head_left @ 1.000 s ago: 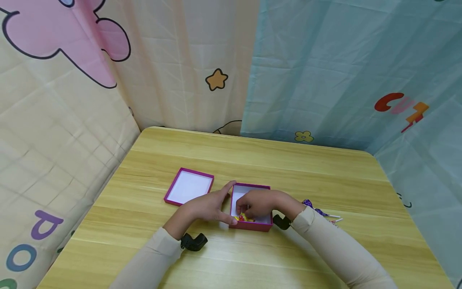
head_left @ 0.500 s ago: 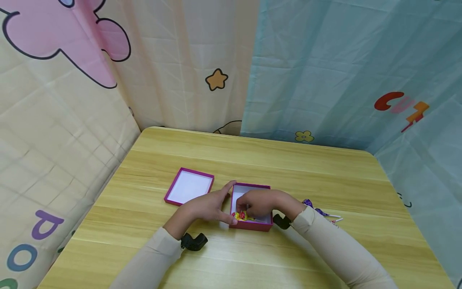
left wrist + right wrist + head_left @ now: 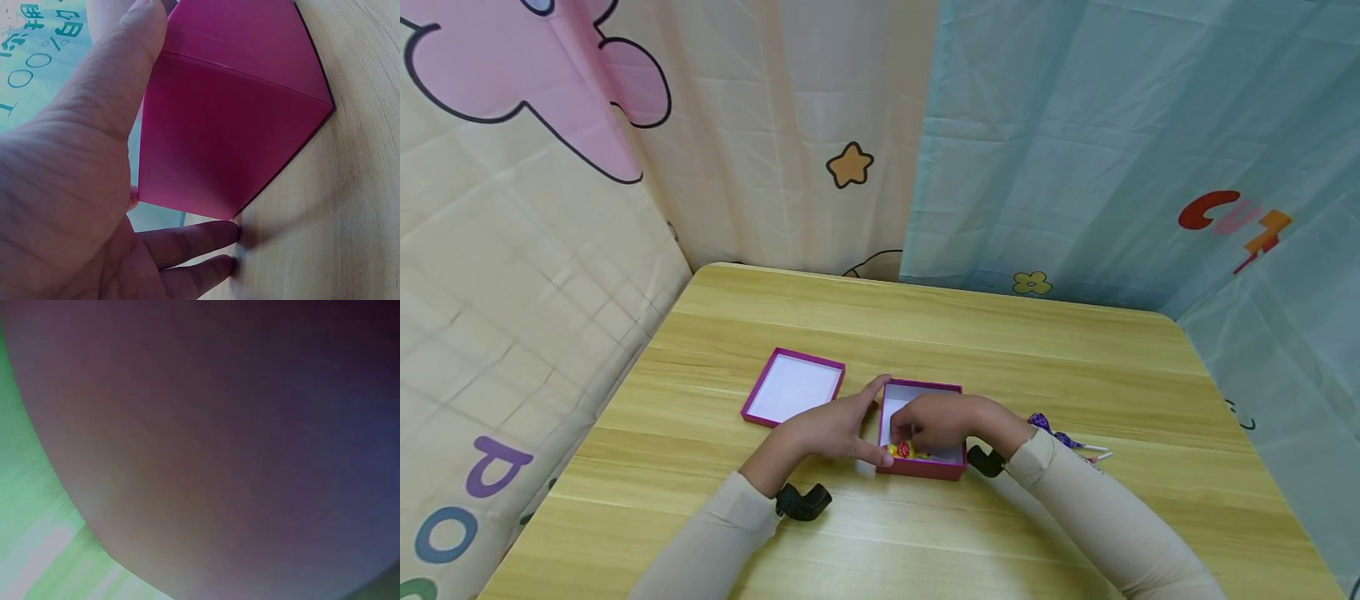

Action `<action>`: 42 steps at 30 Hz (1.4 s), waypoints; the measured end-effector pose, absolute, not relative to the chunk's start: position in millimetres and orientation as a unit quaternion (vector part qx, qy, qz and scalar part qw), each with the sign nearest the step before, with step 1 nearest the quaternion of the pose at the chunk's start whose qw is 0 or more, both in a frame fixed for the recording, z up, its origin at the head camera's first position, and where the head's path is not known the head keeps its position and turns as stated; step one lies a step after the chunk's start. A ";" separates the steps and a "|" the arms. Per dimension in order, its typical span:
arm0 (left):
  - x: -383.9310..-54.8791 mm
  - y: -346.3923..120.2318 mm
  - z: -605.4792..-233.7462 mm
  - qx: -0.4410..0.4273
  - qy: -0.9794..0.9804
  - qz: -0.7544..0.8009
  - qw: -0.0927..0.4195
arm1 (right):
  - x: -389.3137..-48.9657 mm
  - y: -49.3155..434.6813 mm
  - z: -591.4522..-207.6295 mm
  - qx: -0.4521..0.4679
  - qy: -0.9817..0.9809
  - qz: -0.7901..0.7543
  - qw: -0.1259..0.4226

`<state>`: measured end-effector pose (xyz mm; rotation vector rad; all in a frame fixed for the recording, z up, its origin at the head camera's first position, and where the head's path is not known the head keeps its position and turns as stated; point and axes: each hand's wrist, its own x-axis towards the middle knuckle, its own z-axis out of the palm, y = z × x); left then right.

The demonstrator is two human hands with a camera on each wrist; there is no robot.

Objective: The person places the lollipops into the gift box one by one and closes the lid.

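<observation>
A magenta box with a white inside stands uncovered on the table. My left hand holds its left side, with the thumb at the near corner and the index finger at the far one. In the left wrist view, other fingers stretch out to the tabletop beside the box. My right hand reaches inside with curled fingers, pinching at a yellow-and-red wrapped lollipop by the near wall. Its fingertips are partly hidden. A blurred dark surface fills most of the right wrist view.
The box's magenta-edged lid lies inside-up at the left. Purple-wrapped lollipops with white sticks lie to the right, partly behind the right sleeve. Printed curtains stand behind the wooden table.
The yellow-and-red candy shifts slightly near the box's near-left corner under the right fingers; more of it showed half a second ago. The left hand and the box keep their places.
</observation>
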<state>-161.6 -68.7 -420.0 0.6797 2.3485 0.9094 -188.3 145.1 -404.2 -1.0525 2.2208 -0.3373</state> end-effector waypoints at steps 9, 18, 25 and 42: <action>-161.8 -68.3 -419.7 0.255 0.867 0.337 0.263 | -186.2 145.7 -402.0 -0.398 0.842 -0.135 0.336; -162.5 -67.6 -419.7 0.248 0.869 0.335 0.266 | -188.9 155.9 -394.5 -0.389 0.855 -0.151 0.309; -164.0 -67.2 -420.0 0.251 0.870 0.333 0.263 | -194.0 175.9 -371.6 -0.381 0.853 -0.205 0.292; -163.8 -66.2 -420.4 0.244 0.870 0.335 0.266 | -205.5 259.6 -350.8 -0.303 0.886 -0.234 0.260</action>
